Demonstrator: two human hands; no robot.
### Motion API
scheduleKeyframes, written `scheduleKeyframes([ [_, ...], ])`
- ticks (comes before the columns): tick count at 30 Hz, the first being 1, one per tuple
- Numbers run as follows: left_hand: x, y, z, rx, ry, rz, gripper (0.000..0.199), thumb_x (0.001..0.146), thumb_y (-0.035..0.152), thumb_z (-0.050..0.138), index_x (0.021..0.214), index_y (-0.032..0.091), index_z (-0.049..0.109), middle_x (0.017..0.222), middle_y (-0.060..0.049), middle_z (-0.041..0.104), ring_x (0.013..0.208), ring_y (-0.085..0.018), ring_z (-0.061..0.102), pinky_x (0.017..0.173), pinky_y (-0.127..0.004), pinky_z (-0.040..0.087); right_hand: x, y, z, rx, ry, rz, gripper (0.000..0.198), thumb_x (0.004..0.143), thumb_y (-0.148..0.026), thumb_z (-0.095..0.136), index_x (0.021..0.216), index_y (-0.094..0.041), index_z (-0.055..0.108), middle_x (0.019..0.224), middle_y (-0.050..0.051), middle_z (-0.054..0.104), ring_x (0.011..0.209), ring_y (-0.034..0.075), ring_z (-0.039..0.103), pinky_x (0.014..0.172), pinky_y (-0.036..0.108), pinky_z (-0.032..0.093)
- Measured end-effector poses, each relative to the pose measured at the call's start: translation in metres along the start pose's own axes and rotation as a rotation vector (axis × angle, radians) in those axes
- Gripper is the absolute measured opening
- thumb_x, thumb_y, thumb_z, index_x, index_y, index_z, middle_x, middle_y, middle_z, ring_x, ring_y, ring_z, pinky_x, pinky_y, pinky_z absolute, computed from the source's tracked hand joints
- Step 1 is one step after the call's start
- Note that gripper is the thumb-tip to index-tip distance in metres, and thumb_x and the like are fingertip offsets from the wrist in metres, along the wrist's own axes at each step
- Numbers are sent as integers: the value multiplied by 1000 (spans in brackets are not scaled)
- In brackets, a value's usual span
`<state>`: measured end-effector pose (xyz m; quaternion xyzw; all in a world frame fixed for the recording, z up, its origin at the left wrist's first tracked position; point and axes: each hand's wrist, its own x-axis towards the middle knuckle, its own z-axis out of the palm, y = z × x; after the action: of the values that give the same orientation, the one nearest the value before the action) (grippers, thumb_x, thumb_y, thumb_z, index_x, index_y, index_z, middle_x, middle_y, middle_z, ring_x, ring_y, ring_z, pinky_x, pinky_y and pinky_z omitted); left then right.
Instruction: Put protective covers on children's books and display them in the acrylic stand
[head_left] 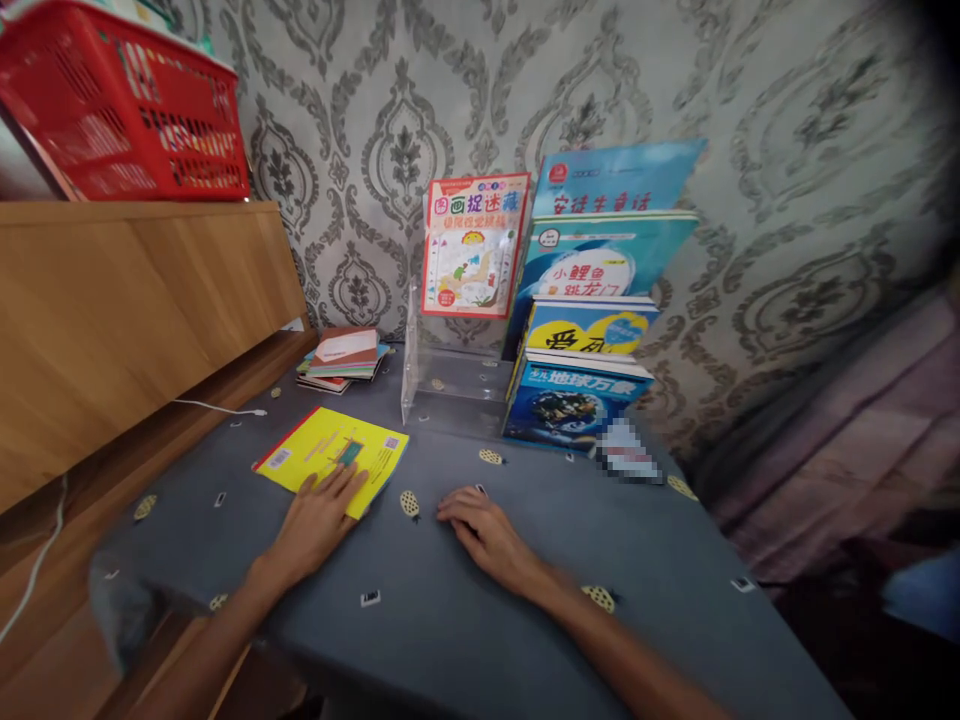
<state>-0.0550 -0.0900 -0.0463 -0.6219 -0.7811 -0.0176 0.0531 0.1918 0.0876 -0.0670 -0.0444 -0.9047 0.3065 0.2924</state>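
The left hand is bare, with slim, tapering fingers, and it runs through a slender wrist into an uncovered forearm that widens gently toward the lower edge of view. The right hand is likewise bare, with rounded knuckles, a narrow wrist and a long forearm uncovered as far as it shows; its fingernails are too small to make out.

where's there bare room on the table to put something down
Bare cloth shows left of the yellow book, between the left hand and right hand, and right of the right forearm. Crowded at the back: book stack left, books in the clear rack right.
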Motion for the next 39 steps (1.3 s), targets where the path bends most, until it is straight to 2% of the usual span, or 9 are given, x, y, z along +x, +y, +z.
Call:
scheduleKeyframes([
  [4,-17,30,4,-28,24,130,60,97,53,50,152,31,42,160,-7,41,148,-31,38,117,-55,35,1,-1,-1,2,-7,9,28,94,-9,45,100,-20,70,97,9,74,95,22,67,90,42,53],
  [8,-13,14,1,-179,-26,233,57,100,56,41,152,32,42,156,-3,48,146,-24,42,118,-44,36,1,-5,-2,-28,27,50,29,94,-9,45,100,-20,71,93,8,74,91,22,66,89,43,53],
  [11,4,-22,2,-161,35,-81,58,101,49,33,150,20,46,157,-12,45,148,-29,38,117,-49,35,1,-7,-3,-39,53,66,30,93,-8,45,99,-21,72,92,8,74,90,21,66,88,41,54],
  [13,15,-42,7,-79,-11,-326,65,98,53,35,149,14,46,159,-19,39,149,-36,34,114,-57,35,0,-7,-3,-47,71,64,30,93,-7,45,99,-20,71,92,7,74,90,21,66,87,40,55],
  [16,22,-49,11,-29,-58,-357,68,97,52,36,150,9,43,158,-22,40,148,-36,36,115,-51,35,-1,-7,-3,-47,105,41,30,94,-8,45,102,-20,71,95,8,74,93,22,66,86,40,55],
  [22,11,13,-4,75,5,-249,59,100,50,37,142,12,51,148,-23,51,131,-38,51,104,-50,44,-1,-12,-10,-106,170,-66,27,97,-15,47,113,-21,67,108,11,72,107,25,63,94,46,54],
  [29,9,94,-15,-4,56,-93,52,102,48,34,138,17,56,121,-18,62,108,-34,57,92,-48,47,-4,-29,-14,-247,-39,-12,35,100,-19,41,129,-20,61,127,15,66,126,28,56,107,52,47],
  [32,11,107,-16,-63,56,-9,47,104,39,29,136,19,56,118,-16,62,106,-32,57,91,-45,48,-6,-30,-10,-319,-103,50,37,101,-21,41,134,-18,58,135,18,62,131,29,53,111,54,44],
  [39,42,109,-23,49,50,96,33,100,20,33,105,16,66,108,-15,67,105,-29,60,94,-46,47,-6,-29,-9,-433,-197,179,34,100,-23,50,129,-11,61,139,20,60,137,30,49,117,52,36],
])
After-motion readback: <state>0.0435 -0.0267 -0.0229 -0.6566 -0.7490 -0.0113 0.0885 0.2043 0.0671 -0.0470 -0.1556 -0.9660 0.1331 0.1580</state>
